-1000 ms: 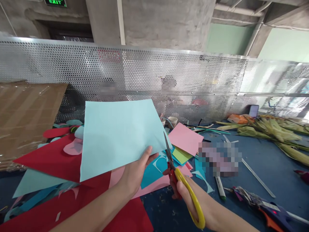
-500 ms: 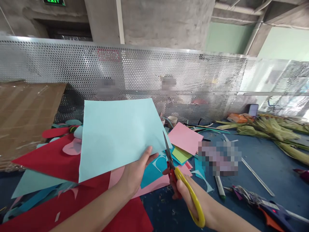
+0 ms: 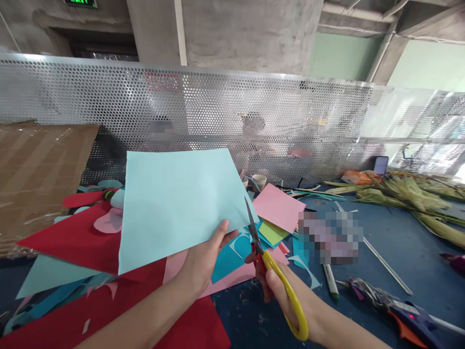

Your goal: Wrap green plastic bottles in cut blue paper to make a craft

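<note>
A large light-blue sheet of paper [image 3: 178, 203] is pinched at its lower right edge by my left hand [image 3: 205, 259], thumb on top and fingers beneath. My right hand [image 3: 279, 286] grips scissors [image 3: 281, 276] with one yellow and one red handle, fingers through the loops. Their blades point up and away at the sheet's right edge, one blade lying over the paper near the corner. Below the sheet lie red paper [image 3: 90, 242], a pink sheet [image 3: 281, 207], a yellow-green piece [image 3: 272, 233] and blue cut-out scraps [image 3: 227, 259].
A perforated metal screen [image 3: 214, 102] stands behind the table, with people beyond it. Cardboard [image 3: 43, 179] leans at left. On the right are a glue gun [image 3: 407, 310], a green-ended marker [image 3: 331, 281], a clear stick [image 3: 388, 266], corn husks [image 3: 410, 194] and a phone [image 3: 380, 166]. Paper cups [image 3: 258, 182] stand mid-back.
Almost nothing differs. Both hands, the light-blue sheet and the scissors keep their places, with only a very slight shift of the view.
</note>
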The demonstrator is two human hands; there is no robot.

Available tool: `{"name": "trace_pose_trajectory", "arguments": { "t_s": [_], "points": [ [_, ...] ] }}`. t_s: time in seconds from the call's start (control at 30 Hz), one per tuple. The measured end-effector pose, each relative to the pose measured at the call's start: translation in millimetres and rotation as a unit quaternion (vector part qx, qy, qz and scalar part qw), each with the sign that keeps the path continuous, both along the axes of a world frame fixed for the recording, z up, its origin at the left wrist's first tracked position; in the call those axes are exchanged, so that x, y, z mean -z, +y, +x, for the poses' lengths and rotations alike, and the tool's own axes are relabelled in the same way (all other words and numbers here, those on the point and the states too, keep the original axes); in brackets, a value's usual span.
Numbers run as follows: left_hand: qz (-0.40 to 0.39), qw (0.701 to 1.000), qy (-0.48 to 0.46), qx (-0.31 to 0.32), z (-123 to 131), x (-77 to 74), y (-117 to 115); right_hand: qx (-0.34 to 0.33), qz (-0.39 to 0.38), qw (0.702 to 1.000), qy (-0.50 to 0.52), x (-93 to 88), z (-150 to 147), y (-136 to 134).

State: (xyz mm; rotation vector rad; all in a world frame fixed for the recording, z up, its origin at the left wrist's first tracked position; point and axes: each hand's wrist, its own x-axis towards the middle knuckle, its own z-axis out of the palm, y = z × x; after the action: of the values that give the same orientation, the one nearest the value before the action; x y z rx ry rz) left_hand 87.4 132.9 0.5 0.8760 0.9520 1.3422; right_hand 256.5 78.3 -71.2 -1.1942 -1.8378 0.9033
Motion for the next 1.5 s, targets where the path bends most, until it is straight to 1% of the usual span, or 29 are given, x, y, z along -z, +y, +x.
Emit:
{"name": "trace_pose_trajectory", "arguments": {
  "t_s": [0.2, 0.33, 0.5, 0.63, 0.77, 1.03, 1.3, 1.5],
  "points": [
    [0.010, 1.000, 0.006, 0.012, -0.1, 1.8, 0.9, 0.005, -0.003, 1.000, -0.004, -4.9, -1.2, 0.4],
    [0.010, 1.000, -0.002, -0.004, 0.9, -0.6, -0.2, 0.006, -0.009, 1.000, -0.002, -6.1, -1.8, -0.2],
    [0.017, 1.000, -0.010, 0.003, 1.0, -1.2, -0.4, 0.008, -0.013, 1.000, 0.010, -1.3, -1.3, 1.3],
    [0.012, 1.000, -0.002, 0.009, -0.4, 3.2, 1.0, 0.010, -0.013, 0.999, 0.029, 3.3, -1.0, 2.3],
    [0.018, 1.000, 0.003, 0.020, -1.6, 6.7, 1.5, 0.015, -0.017, 0.999, 0.034, 3.9, -1.8, 0.9],
    [0.007, 1.000, -0.003, 0.005, -1.0, 2.7, -0.1, 0.023, -0.023, 0.999, 0.040, 8.1, -2.0, 2.0],
    [0.007, 1.000, -0.001, -0.003, -0.2, -1.0, -1.2, 0.019, -0.029, 0.999, 0.040, 6.4, -1.8, 1.2],
    [0.004, 1.000, 0.000, 0.005, -0.1, 0.6, -0.7, 0.026, -0.030, 0.998, 0.047, 9.1, -2.9, 1.2]
  ]
}}
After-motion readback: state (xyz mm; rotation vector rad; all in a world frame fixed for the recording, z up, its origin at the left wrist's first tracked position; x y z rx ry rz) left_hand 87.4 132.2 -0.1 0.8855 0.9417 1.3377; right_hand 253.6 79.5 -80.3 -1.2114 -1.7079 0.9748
